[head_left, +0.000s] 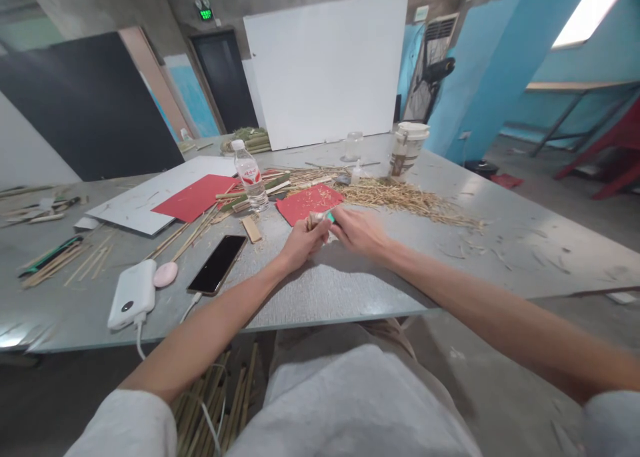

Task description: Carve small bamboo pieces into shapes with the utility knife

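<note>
Both hands meet above the table [400, 263], just in front of a red sheet [307, 202] strewn with pale shavings. My left hand [306, 240] is closed, thumb and fingers pinched together at a small piece I cannot make out. Close against it, my right hand [357, 230] is closed with fingers curled around a small teal-green object [331, 216]; only a bit of it shows, so its kind is unclear. Something whitish shows by the fingertips. Beyond my right hand lies a spread of straw [405, 199].
A water bottle [250, 177], a phone [218, 263], a white power bank [133, 295] and a pink round item [165, 274] stand or lie to the left. Another red sheet [195, 197] overlaps a white board [125, 203]. A lidded cup [407, 150] stands behind the straw.
</note>
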Available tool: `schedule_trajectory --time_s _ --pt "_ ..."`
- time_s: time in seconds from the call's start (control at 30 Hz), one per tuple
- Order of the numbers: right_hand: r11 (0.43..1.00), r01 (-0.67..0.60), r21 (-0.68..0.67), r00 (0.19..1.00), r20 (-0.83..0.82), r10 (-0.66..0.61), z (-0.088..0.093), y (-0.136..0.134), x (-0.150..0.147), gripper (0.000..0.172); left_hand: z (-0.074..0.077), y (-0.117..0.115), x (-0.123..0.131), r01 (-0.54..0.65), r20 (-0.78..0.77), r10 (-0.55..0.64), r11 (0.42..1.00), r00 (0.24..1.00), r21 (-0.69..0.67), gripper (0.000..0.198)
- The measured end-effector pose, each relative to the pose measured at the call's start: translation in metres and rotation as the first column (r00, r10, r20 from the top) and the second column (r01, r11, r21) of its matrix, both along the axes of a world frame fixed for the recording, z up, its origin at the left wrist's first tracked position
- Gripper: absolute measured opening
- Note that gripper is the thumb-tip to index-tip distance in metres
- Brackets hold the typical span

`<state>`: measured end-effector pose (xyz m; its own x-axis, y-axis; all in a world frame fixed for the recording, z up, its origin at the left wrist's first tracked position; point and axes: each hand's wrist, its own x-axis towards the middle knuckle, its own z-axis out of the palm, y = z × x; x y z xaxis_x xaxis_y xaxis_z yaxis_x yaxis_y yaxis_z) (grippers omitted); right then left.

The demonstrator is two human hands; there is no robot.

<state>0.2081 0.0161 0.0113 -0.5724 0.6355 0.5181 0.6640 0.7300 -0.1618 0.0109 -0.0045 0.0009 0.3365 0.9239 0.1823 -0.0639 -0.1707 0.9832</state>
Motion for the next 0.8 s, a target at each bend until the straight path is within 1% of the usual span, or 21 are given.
schedule_trajectory --time_s 0.07,0.13,0.2,0.3,0.37,0.47,0.6,0.8 --pt "0.998 0.066 0.009 0.997 -0.05 -0.066 0.0 0.0 -0.002 0.034 0.0 0.001 0.002 -0.035 -0.017 0.035 0.999 0.999 -0.005 0.073" --pt "0.994 0.105 0.01 0.991 -0.089 -0.104 0.001 0.0 -0.003 0.034 0.001 0.002 0.001 -0.061 -0.036 0.06 0.998 0.998 -0.014 0.069" --pt "0.994 0.108 0.002 0.989 -0.104 -0.107 0.002 0.001 -0.001 0.034 0.003 0.002 -0.001 -0.078 -0.065 0.077 0.997 0.995 0.001 0.06" --pt "0.993 0.113 -0.017 0.987 -0.111 -0.114 0.002 0.005 0.004 0.036 0.005 0.002 -0.005 -0.133 -0.126 0.144 0.987 0.981 0.094 0.045" --pt "0.992 0.121 -0.027 0.986 -0.11 -0.123 0.002 0.009 0.008 0.036 0.005 0.003 -0.007 -0.154 -0.146 0.175 0.978 0.974 0.142 0.041" --pt "0.991 0.126 -0.035 0.986 -0.108 -0.129 0.0 0.014 0.012 0.037 0.004 0.005 -0.007 -0.14 -0.154 0.164 0.978 0.974 0.154 0.041" --pt "0.995 0.098 -0.031 0.99 -0.095 -0.101 -0.001 0.015 0.013 0.037 0.001 0.008 -0.006 -0.129 -0.158 0.153 0.98 0.975 0.152 0.042" --pt "1.0 -0.01 0.001 1.0 -0.023 0.01 0.001 0.01 0.012 0.036 -0.001 0.012 -0.008 -0.136 -0.169 0.161 0.979 0.972 0.153 0.028"
